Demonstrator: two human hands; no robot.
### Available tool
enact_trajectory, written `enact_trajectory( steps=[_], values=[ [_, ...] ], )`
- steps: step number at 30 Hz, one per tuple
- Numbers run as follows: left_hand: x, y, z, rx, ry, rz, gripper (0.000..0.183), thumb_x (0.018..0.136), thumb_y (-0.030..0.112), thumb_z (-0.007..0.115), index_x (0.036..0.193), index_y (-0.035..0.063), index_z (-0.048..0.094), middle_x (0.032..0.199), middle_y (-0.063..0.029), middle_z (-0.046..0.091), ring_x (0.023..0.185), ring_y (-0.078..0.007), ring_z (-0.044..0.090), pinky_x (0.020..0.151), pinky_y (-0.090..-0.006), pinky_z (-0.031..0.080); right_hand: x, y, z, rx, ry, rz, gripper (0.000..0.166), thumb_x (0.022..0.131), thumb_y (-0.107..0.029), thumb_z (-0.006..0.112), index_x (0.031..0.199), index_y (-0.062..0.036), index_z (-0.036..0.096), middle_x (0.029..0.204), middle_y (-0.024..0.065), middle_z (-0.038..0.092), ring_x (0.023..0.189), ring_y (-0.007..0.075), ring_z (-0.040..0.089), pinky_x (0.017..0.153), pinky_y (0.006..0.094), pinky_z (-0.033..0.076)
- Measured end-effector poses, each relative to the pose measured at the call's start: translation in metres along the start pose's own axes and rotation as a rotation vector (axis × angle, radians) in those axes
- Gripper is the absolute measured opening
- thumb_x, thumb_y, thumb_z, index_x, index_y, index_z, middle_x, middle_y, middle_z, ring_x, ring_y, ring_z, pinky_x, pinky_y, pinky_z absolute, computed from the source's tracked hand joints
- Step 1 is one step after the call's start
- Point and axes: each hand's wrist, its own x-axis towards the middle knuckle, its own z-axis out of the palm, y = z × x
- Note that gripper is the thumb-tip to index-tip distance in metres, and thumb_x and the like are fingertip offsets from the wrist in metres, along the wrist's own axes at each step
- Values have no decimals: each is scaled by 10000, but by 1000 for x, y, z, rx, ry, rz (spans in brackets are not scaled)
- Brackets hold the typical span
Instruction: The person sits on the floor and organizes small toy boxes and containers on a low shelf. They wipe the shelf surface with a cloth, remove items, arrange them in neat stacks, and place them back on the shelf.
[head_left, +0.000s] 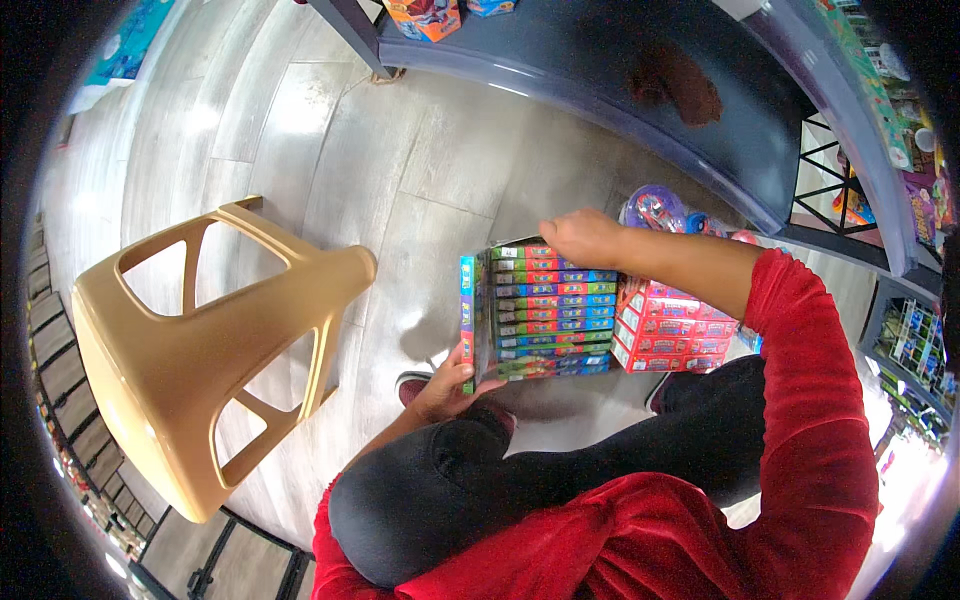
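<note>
A stack of thin, brightly coloured boxes (559, 315) in red, blue and green stands between my feet, with their narrow printed sides towards me. At its left is an upright multicoloured strip (466, 315), beside a dark gap; I cannot tell if it is a carton edge or another box. My left hand (448, 386) grips the lower end of this strip, thumb on its face. My right hand (581, 236) grasps the upper edge of the stack, its fingertips partly hidden. Touching the stack on the right are red printed boxes (679, 326), partly under my right forearm.
A tan plastic stool (217, 292) lies on its side on the wood-look floor (442, 150) at left. Ahead runs a dark low shelf (585, 52) bearing an orange package (425, 16). Round purple-lidded plastic packages (654, 208) sit beyond my right forearm.
</note>
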Motion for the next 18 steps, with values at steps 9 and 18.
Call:
enact_trajectory(
  steps=[9,18],
  values=[
    [37,73,-17,120,20,555,818,744,430,685,1373,82,296,1365,-63,382,1273,-246,352,1026,-578,301,152,20,-76,-207,181,-27,200,854,-156,443,880,-8,574,844,206,649,766,363,646,665,485,520],
    [29,145,-7,576,218,672,822,710,309,721,1354,15,302,1311,-98,412,1227,-232,391,1018,-404,333,120,41,-128,-157,805,-48,222,815,-147,504,987,-26,577,1036,177,579,1023,315,538,877,424,434]
  ],
)
